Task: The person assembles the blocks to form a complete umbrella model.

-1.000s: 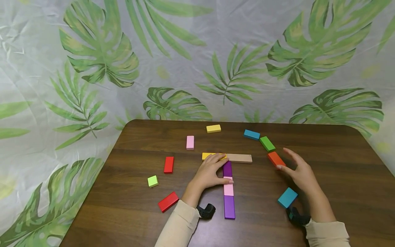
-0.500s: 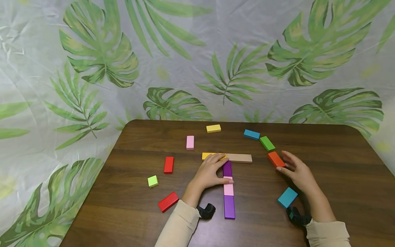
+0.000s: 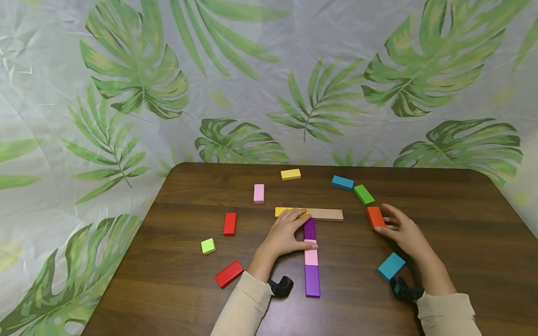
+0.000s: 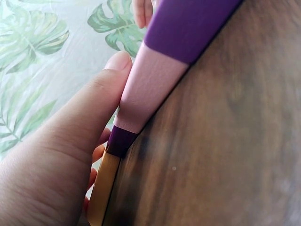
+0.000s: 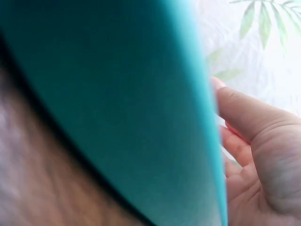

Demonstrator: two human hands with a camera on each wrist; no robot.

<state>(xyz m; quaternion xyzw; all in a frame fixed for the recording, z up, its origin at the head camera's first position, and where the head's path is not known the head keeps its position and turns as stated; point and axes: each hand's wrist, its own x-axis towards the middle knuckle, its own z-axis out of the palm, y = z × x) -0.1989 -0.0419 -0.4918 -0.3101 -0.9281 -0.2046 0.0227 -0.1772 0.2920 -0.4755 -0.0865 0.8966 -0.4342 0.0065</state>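
Observation:
My right hand pinches an orange block between thumb and fingers on the right side of the table. In the right wrist view a teal block fills much of the picture and hides most of what is gripped. My left hand rests over a T of flat blocks, fingers relaxed. Its fingertips lie on the yellow-orange block by the beige block, and its thumb reaches the pink block. That pink block stands in line between a dark purple block and a lighter purple block.
Beyond the orange block lie a green block and a blue block. A yellow block and a small pink block sit toward the back. On the left are two red blocks and a lime block.
My right fingers have closed in on the orange block, which has turned more upright and shifted slightly in the head view. The teal block by the right wrist has moved slightly. The left hand stays put.

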